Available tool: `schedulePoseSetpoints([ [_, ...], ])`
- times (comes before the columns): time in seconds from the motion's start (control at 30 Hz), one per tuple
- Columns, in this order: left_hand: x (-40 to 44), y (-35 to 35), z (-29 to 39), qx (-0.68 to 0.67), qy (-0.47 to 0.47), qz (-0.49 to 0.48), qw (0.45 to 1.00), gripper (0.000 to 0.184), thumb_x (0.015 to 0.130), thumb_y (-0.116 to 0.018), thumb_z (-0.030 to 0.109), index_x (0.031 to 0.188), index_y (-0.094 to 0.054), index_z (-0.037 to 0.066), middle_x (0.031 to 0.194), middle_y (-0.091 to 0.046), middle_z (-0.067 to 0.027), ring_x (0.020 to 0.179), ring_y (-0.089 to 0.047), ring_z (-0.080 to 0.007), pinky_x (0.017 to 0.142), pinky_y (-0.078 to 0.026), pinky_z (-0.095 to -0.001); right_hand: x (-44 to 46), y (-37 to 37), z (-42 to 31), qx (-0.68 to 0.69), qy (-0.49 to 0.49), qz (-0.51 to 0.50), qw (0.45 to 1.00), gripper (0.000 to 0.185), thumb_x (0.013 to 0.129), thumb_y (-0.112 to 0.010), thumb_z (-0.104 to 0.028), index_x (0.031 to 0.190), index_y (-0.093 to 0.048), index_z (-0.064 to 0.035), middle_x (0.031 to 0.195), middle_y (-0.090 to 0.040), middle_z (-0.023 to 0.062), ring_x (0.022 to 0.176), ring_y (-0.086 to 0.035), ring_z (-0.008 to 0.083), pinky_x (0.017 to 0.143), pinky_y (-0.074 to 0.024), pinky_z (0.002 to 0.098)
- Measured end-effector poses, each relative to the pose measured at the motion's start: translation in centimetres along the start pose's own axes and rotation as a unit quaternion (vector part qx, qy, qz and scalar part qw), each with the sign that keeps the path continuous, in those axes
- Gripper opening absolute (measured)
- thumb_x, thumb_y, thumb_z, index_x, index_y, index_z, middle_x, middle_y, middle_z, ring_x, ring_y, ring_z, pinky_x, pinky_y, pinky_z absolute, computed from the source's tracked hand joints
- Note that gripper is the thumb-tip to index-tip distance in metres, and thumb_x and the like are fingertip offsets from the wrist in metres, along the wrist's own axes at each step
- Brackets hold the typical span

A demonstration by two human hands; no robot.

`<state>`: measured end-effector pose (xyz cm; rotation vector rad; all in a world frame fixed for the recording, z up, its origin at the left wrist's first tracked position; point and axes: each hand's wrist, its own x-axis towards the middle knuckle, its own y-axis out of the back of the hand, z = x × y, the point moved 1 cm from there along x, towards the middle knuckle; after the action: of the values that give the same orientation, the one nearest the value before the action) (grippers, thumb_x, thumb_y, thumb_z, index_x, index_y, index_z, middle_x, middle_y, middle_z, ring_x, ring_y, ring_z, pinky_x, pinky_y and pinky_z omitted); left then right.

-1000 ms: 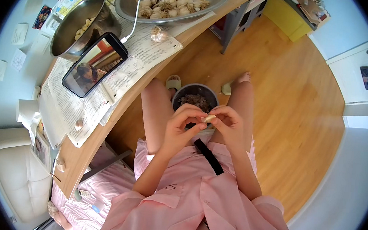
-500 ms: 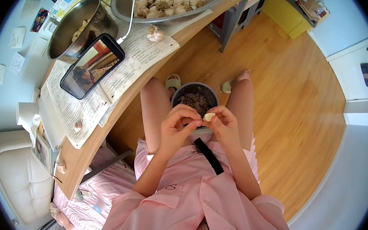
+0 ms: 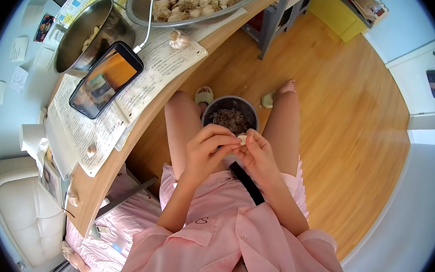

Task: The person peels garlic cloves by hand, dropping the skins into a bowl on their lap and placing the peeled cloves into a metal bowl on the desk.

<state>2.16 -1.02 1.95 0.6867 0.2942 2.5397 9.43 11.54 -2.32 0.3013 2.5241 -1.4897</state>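
Note:
A pale garlic clove (image 3: 242,140) sits between my fingertips in front of my body. My right hand (image 3: 258,153) pinches it from the right side, thumb uppermost. From the left, the closed fingertips of my left hand (image 3: 210,148) meet the same clove. Below and just beyond both hands is a dark bucket (image 3: 252,111), with brownish garlic skins (image 3: 230,120) inside. The fingers cover part of the clove, so I cannot tell whether any skin is on it.
On the desk (image 3: 141,130) at left are a large metal basin (image 3: 135,8) of garlic bulbs, a steel pot (image 3: 71,40) with cloves, and a phone (image 3: 107,81) on a cable. A loose garlic bulb (image 3: 179,39) lies on written sheets (image 3: 156,64). My legs flank the bucket.
My left fingertips have come across to the clove, and the two hands are closer together. The clove has shifted slightly left and down. The phone's picture is different.

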Motion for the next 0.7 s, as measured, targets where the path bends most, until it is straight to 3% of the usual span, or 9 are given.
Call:
schedulePoseSetpoints([
  [0.37, -0.4, 0.2, -0.7, -0.009, -0.020, 0.003, 1.000, 0.016, 0.068, -0.065, -0.009, 0.080, -0.066, 0.001, 0.084, -0.062, -0.0082, 0.075, -0.061, -0.0184, 0.064, -0.049, -0.0260, -0.3, -1.1, -0.3, -0.006, -0.016, 0.030, 0.999, 0.018, 0.090, -0.055, -0.023, 0.082, -0.054, -0.0065, 0.088, -0.063, 0.0056, 0.082, -0.062, 0.0127, 0.078, -0.0515, 0.0261],
  [0.7, -0.4, -0.1, -1.2, 0.020, -0.066, 0.026, 0.997, 0.018, 0.066, -0.064, -0.008, 0.081, -0.066, 0.002, 0.084, -0.061, -0.0065, 0.077, -0.059, -0.0205, 0.067, -0.048, -0.0294, -0.3, -1.0, 0.2, 0.039, -0.036, 0.041, 0.998, 0.021, 0.091, -0.055, -0.023, 0.093, -0.060, -0.0028, 0.093, -0.063, 0.0070, 0.087, -0.062, 0.0149, 0.083, -0.0499, 0.0278],
])
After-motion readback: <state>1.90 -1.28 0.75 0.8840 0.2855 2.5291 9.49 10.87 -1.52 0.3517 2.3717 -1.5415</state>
